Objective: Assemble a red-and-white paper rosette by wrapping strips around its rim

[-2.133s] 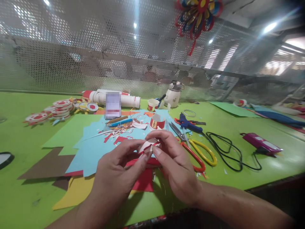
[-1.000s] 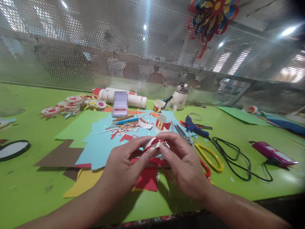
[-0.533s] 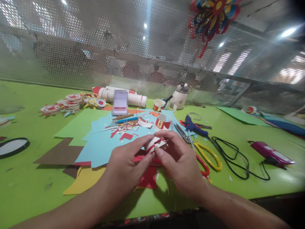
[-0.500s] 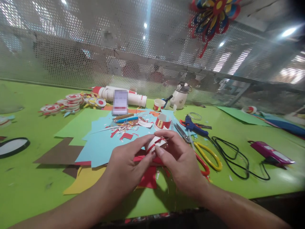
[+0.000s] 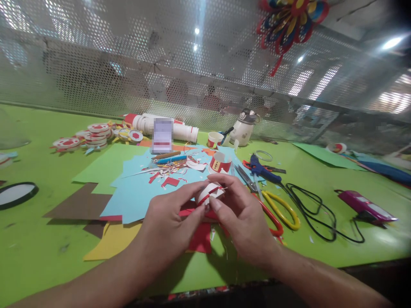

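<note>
Between my fingers is a small white paper piece with red strips [image 5: 210, 193], rounded like part of a paper cup. My left hand [image 5: 175, 218] grips its left side, thumb below and fingers above. My right hand [image 5: 245, 218] pinches its right side, thumb on the near face; the fingers partly hide the piece. Just beyond it stands a cut red and white paper cup [image 5: 220, 161]. Red paper [image 5: 201, 239] lies beneath my hands. Right of my right hand are scissors [image 5: 282, 209] with one yellow and one red handle loop.
Light blue sheets [image 5: 135, 192] carry paper scraps and a blue pen [image 5: 171, 159]. Behind stand a phone [image 5: 162, 136], white paper-cup stacks [image 5: 186, 131] and a bottle [image 5: 243, 128]. Round paper crafts [image 5: 98, 132] sit left. A blue glue gun [image 5: 261, 169], black cord [image 5: 316, 209] and purple device [image 5: 364, 207] lie right.
Both hands keep their hold on the paper piece, which is turned very slightly. The view has shifted a little; the things on the table stay in place.
</note>
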A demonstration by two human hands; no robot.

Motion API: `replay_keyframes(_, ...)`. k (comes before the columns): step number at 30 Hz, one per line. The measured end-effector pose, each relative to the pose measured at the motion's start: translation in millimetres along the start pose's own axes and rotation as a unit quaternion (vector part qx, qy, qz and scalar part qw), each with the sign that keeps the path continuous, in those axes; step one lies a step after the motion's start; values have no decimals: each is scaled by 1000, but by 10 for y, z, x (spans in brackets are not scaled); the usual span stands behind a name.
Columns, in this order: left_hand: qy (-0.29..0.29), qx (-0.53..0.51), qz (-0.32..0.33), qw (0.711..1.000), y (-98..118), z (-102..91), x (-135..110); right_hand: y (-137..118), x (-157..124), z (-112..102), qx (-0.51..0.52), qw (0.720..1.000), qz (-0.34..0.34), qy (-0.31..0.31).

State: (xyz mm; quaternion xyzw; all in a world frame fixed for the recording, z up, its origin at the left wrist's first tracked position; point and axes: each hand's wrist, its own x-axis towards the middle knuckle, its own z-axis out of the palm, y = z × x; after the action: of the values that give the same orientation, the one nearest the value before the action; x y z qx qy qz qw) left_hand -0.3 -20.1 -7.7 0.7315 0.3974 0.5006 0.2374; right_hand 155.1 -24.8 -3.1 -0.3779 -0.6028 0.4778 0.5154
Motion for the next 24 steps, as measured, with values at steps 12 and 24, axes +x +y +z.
replay_keyframes(12, -8, -29, -47, 998, -11, -13, 40, -24, 11, -43, -17, 999, -13, -38)
replay_keyframes(24, -30, -66, -87, 994, 18, -9, 48, 17, -5, -24, -8, 999, 12, -38)
